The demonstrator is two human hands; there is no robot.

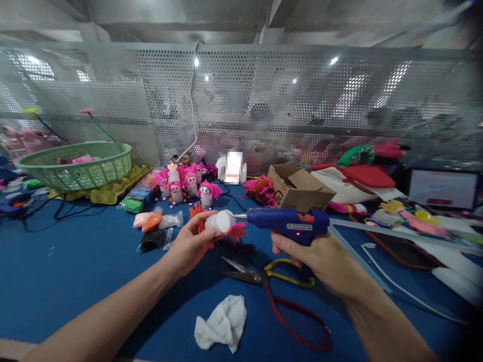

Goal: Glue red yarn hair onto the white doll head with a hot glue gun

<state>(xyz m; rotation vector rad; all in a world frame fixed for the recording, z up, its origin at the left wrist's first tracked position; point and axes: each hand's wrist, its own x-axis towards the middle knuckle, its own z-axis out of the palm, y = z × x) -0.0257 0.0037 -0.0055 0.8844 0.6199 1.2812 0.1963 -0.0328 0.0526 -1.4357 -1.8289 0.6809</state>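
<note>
My left hand [196, 239] pinches a small doll [222, 222] with a white round end turned toward me. Orange yarn shows at its left and pink-red yarn at its right. My right hand [302, 246] grips a blue glue gun [287, 223], whose small red light is lit. The gun's metal nozzle points left, right at the doll's white part; whether it touches, I cannot tell. Below the hands lie open scissors [260, 279] with one yellow and one red handle. A crumpled white tissue [222, 324] rests on the blue table nearer to me.
Several pink-haired dolls [176, 191] stand behind my left hand, near small bagged pieces [158, 219]. A green basket [75, 173] sits at the left. Pink-red yarn [260, 191], a cardboard box [300, 186] and a tablet [443, 186] are at the back and right.
</note>
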